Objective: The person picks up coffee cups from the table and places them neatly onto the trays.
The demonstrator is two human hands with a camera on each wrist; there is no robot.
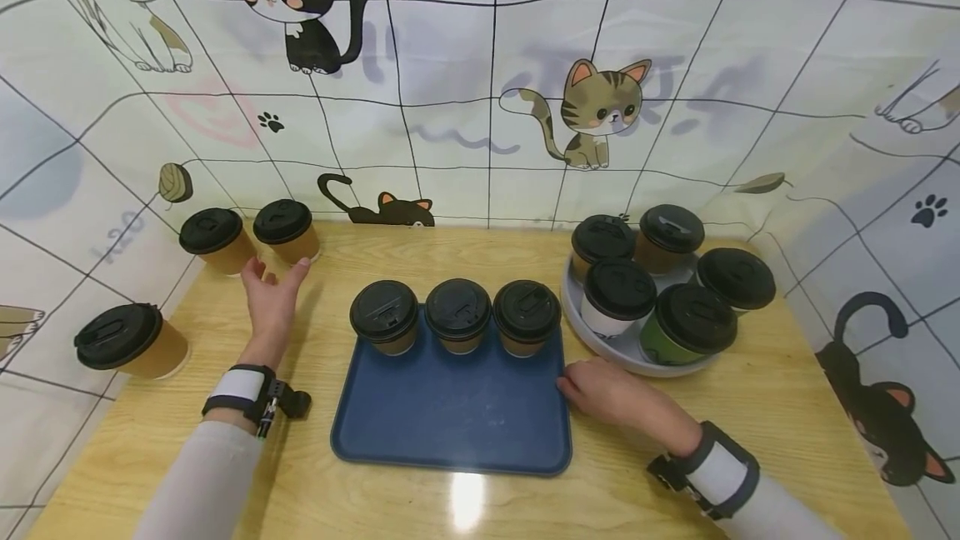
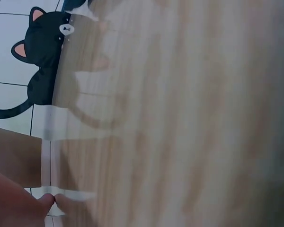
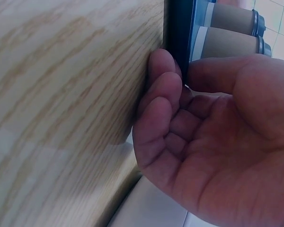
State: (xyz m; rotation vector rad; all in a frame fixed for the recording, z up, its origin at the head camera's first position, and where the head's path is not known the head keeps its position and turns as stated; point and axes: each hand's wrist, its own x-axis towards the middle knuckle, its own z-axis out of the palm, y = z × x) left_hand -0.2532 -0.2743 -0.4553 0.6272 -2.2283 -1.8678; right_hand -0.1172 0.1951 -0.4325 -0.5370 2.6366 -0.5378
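Observation:
My left hand [image 1: 272, 302] is at the back left with thumb and fingers spread, close to two brown paper cups with black lids: one cup [image 1: 288, 236] just beyond it, another cup [image 1: 225, 247] to its left. In the left wrist view a thumb [image 2: 14, 201] shows beside a brown cup [image 2: 14, 158]; contact cannot be told. My right hand [image 1: 611, 390] pinches the right edge of a blue tray [image 1: 450, 415], thumb above and fingers curled below, as the right wrist view shows. Three lidded brown cups [image 1: 459, 315] stand along the tray's far edge.
A round grey tray [image 1: 600, 344] at the right bears several lidded cups, among them a white cup [image 1: 618, 298] and a green cup [image 1: 686, 327]. One more brown cup [image 1: 153, 344] stands at the left edge. A cat-patterned cloth [image 1: 450, 107] rises behind the wooden table [image 1: 315, 490].

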